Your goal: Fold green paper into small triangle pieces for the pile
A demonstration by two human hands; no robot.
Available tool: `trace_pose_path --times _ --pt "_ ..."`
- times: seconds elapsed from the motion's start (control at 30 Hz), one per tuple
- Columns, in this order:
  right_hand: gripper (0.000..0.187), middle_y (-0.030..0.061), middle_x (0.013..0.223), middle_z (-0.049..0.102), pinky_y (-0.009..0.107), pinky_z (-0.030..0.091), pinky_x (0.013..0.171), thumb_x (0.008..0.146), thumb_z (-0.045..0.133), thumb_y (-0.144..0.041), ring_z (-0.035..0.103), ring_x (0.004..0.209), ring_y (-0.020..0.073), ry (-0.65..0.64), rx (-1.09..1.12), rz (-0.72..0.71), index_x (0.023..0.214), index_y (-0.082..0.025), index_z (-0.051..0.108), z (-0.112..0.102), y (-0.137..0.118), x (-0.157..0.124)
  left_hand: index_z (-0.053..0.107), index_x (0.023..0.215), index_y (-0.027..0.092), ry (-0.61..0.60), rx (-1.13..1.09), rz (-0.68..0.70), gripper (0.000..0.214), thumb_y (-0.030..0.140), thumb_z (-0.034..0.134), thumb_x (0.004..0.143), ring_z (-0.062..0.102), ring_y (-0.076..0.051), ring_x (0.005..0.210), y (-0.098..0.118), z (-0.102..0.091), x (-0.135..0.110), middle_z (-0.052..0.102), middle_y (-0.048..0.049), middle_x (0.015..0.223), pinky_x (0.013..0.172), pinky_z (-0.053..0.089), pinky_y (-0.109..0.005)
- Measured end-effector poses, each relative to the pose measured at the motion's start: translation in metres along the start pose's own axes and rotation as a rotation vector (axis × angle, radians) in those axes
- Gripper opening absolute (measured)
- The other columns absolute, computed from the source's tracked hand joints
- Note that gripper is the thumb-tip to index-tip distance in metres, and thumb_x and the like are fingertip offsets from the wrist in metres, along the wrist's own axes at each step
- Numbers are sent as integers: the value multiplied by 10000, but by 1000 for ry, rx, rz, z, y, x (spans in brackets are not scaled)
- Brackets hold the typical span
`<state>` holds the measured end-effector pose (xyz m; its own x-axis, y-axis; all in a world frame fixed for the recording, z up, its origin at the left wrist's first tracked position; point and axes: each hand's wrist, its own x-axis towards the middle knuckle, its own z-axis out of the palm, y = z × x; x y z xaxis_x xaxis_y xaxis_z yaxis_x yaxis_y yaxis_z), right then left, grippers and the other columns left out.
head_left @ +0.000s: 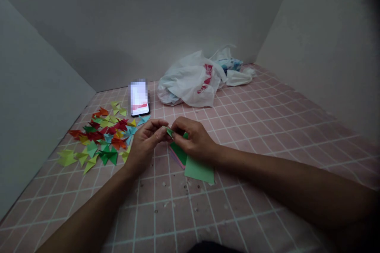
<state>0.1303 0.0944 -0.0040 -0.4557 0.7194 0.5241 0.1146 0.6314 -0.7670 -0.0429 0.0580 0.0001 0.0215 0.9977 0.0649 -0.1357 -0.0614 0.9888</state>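
A small folded piece of green paper (168,131) is pinched between the fingertips of both hands. My left hand (147,138) grips its left end, thumb on top. My right hand (192,138) closes on its right end, and the fingers partly cover it. Under my right hand lie a light green paper square (199,170) and a stack of darker green and pink sheets (179,154), partly hidden. Left of my left hand spreads a pile of folded paper shapes (108,154) in red, orange, yellow, green and blue, looking like butterflies.
A lit phone (139,101) with a blurred screen leans behind the paper pile. A white plastic bag (190,79) with red print lies at the back, beside a blue and white bundle (231,65). Grey walls border the pink checked cloth (252,205). Small scraps dot the front.
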Motion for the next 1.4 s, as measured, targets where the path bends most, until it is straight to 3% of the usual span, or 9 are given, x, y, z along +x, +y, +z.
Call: trace_pose_path --times 0.23,0.37,0.57,0.73,0.87,1.0,1.17,1.4 --pt "144 5 752 561 270 376 642 833 524 -65 513 696 132 11 -70 -43 749 -181 516 1 4 -2 639 1004 190 66 47 63 232 302 748 832 680 -130 760 1 7 -2 691 -11 908 753 582 -287" --pt "144 -1 746 535 278 361 639 830 527 -66 492 684 131 22 -86 -47 755 -185 494 1 1 -3 579 977 203 147 98 136 302 242 793 768 661 -117 825 3 17 -5 657 -3 1003 758 570 -258" --pt "100 1 775 546 281 408 658 860 536 -146 519 723 140 -3 132 124 776 -192 505 -2 -3 -1 579 914 193 160 86 82 256 244 774 757 644 -115 739 4 20 -7 619 24 853 698 564 -251" --pt "96 -37 712 517 254 409 591 860 559 -204 509 628 110 -49 449 315 783 -190 503 -3 -1 4 650 1063 190 132 77 51 306 261 759 787 595 -97 650 4 12 -4 629 25 796 641 515 -223" --pt "85 -33 716 524 250 385 588 854 556 -180 489 643 109 -45 355 260 774 -181 528 -2 -1 4 714 1014 183 135 121 30 233 349 704 851 604 -116 710 5 10 -5 669 -12 855 683 511 -241" --pt "107 -30 707 529 256 384 611 861 565 -185 488 666 113 -24 259 206 760 -178 533 -1 -1 2 729 824 167 149 217 18 148 309 759 793 590 -111 634 10 14 -7 653 9 684 649 490 -233" --pt "83 -39 716 526 249 422 590 857 577 -212 516 631 103 -37 432 321 801 -188 520 -3 -2 4 733 804 168 161 117 -19 144 303 771 774 619 -113 628 9 17 -7 681 5 693 649 525 -243" --pt "184 -30 790 590 252 485 619 772 615 -133 591 657 103 -37 554 336 927 -198 538 1 1 5 732 774 155 194 -17 -63 174 300 819 731 635 -107 595 7 16 -5 695 -3 694 638 566 -249"
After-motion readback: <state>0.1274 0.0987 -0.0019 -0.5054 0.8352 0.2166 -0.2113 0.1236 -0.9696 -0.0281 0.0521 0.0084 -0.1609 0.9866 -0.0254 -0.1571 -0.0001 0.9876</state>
